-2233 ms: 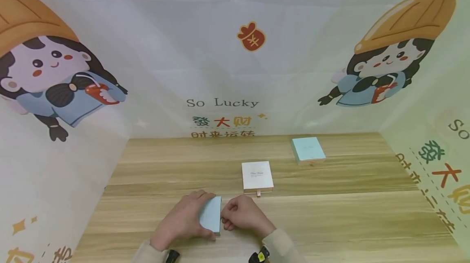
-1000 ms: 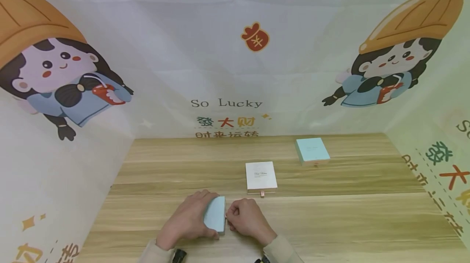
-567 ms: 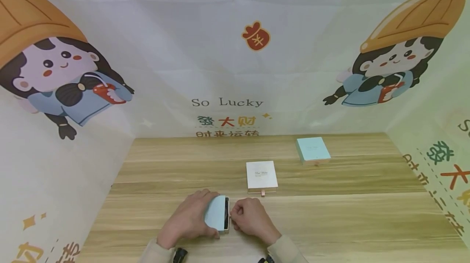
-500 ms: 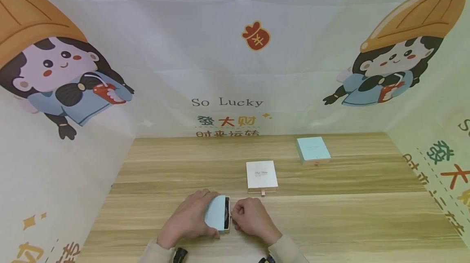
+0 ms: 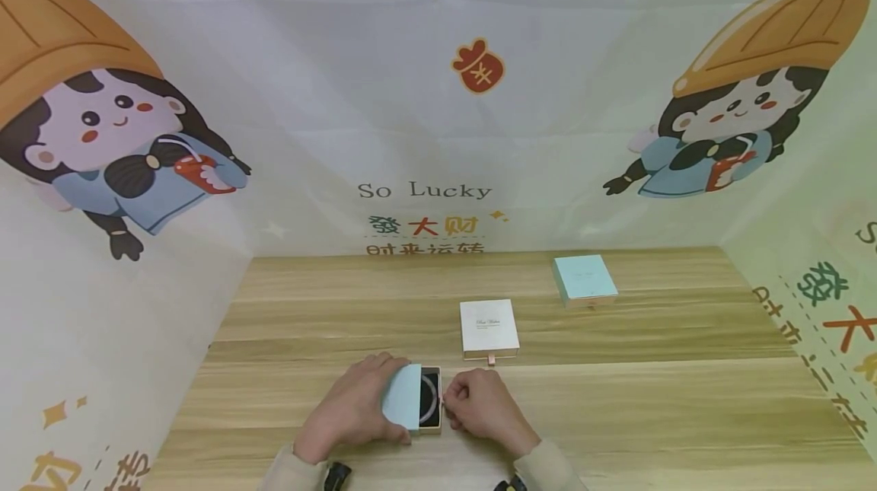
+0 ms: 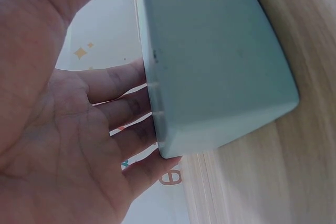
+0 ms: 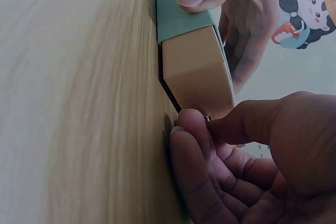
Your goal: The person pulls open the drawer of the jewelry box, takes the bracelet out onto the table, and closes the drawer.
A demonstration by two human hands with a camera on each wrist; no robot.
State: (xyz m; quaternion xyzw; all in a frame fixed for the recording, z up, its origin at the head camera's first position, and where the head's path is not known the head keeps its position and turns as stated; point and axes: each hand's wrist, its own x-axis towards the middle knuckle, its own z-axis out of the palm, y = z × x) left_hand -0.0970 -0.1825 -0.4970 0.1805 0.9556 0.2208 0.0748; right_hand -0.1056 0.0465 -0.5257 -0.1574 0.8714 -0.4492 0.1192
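Note:
A light blue drawer box (image 5: 403, 400) lies on the table, gripped across its sleeve by my left hand (image 5: 352, 403), thumb on the near side and fingers on the far side. Its tan drawer (image 7: 197, 72) sticks partly out to the right. Inside, on black lining, part of a pale ring-shaped piece like a bangle (image 5: 432, 398) shows; the sleeve hides the rest. At the drawer's front, my right hand (image 5: 486, 411) pinches the small pull tab (image 7: 207, 118) between thumb and index finger, the tab mostly covered by the fingertips.
A white drawer box (image 5: 488, 327) with a pink tab lies beyond my right hand. Farther back and to the right sits another light blue box (image 5: 585, 278). Printed cloth walls (image 5: 308, 133) enclose the wooden table (image 5: 651, 400) at the back and sides.
The drawer has slid rightward out of the sleeve along with my right hand, exposing black lining and the ring-shaped piece. My left hand has stayed on the sleeve.

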